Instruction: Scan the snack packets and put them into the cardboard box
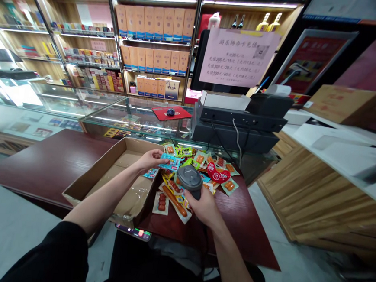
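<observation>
My left hand (153,160) pinches a blue snack packet (170,162) above the right rim of a cardboard box (107,169). Wrapped in my right hand (204,205) is a dark handheld barcode scanner (189,179), its head pointing toward the packets. Around and beneath it lies a loose pile of small snack packets, among them a red one (218,174) and a clear pack of sausages (229,185). Nearer me are a long sausage pack (175,202) and a small pack of reddish pieces (161,203). Some packets are hidden behind the scanner.
The box and pile rest on a dark red table (243,223). Behind are a glass counter (138,115), a mouse (170,112) on a red mat, and a monitor bearing a pink notice (240,58). A phone (132,231) shows below the box. Wooden cabinets (298,189) stand at right.
</observation>
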`<state>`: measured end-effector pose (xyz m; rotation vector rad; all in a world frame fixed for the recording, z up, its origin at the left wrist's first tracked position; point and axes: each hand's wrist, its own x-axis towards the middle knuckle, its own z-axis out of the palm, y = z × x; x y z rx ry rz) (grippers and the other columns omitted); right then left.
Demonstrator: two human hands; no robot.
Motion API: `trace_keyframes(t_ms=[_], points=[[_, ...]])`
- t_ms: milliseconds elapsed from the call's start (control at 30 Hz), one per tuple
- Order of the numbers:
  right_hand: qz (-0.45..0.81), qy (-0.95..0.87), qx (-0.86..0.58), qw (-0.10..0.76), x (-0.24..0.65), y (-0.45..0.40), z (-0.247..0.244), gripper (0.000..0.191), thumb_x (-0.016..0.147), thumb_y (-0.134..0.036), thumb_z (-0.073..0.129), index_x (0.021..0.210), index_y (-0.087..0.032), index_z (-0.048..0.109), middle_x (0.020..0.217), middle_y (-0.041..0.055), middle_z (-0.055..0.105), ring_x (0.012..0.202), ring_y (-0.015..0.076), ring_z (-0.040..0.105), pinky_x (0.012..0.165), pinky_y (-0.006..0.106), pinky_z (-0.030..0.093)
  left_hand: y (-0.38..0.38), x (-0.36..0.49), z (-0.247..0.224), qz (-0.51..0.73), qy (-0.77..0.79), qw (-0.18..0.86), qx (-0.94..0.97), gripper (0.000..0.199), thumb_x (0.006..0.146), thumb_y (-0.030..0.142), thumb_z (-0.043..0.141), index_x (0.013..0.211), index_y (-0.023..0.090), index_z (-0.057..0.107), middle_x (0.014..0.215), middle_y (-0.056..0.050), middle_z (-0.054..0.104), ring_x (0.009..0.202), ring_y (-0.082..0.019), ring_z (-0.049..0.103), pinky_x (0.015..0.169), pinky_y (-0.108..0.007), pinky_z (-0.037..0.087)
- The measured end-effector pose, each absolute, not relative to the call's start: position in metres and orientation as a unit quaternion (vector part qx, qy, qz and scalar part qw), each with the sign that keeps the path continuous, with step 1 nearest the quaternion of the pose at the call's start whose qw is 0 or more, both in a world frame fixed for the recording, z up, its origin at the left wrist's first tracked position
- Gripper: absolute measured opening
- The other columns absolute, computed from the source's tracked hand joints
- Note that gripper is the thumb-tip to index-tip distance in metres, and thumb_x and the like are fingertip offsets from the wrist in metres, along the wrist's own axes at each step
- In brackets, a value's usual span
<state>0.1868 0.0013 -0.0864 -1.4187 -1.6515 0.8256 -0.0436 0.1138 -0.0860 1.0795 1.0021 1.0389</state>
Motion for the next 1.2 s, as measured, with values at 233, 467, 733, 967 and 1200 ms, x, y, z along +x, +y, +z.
trace_keyframes(t_ms=[233,467,733,967,1200], points=[[0.329,-0.656,-0.55,0.399,0.19,0.0,-0.087,0.029,0.078,-0.039,0.06,0.093,-0.016,0.066,0.07,0.0063,0.07,0.071,0.0233,0.067,0.061,0.031,0.051,0.111,-0.045,-0.077,0.477,0.438,0.625,0.437,0.047,0.051,0.026,0.089,0.076,0.014,0.051,0.075,-0.002,0.068,0.074,-0.018,0.068,0.069,-0.037,0.059],[0.345,-0.663,-0.539,0.388,0.19,0.007,-0.083,0.033,0.077,-0.04,0.061,0.099,-0.016,0.066,0.07,0.0066,0.071,0.073,0.0239,0.068,0.062,0.031,0.052,0.107,-0.053,-0.052,0.481,0.429,0.615,0.456,0.042,0.056,0.026,0.087,0.077,0.014,0.053,0.074,-0.002,0.067,0.074,-0.016,0.068,0.069,-0.033,0.058],[0.347,-0.679,-0.511,0.397,0.174,0.014,-0.076,0.033,0.076,-0.038,0.063,0.099,-0.016,0.067,0.075,0.0088,0.072,0.077,0.0255,0.069,0.063,0.032,0.053,0.095,-0.124,-0.06,0.409,0.506,0.62,0.439,0.04,0.051,0.028,0.088,0.074,0.012,0.06,0.079,-0.006,0.07,0.074,-0.016,0.068,0.074,-0.033,0.057],[0.353,-0.692,-0.493,0.392,0.154,0.02,-0.071,0.027,0.074,-0.038,0.063,0.089,-0.016,0.069,0.07,0.0085,0.071,0.075,0.026,0.068,0.063,0.034,0.053,0.084,-0.153,-0.101,0.321,0.576,0.638,0.397,0.043,0.039,0.035,0.09,0.067,0.013,0.068,0.073,-0.006,0.072,0.072,-0.018,0.068,0.07,-0.029,0.056],[0.382,-0.683,-0.502,0.369,0.143,0.019,-0.068,0.029,0.075,-0.039,0.062,0.092,-0.016,0.066,0.064,0.0064,0.069,0.072,0.0261,0.067,0.061,0.035,0.052,0.084,-0.142,-0.133,0.271,0.581,0.647,0.413,0.041,0.036,0.035,0.09,0.061,0.013,0.065,0.064,-0.005,0.07,0.057,-0.015,0.065,0.055,-0.024,0.053]])
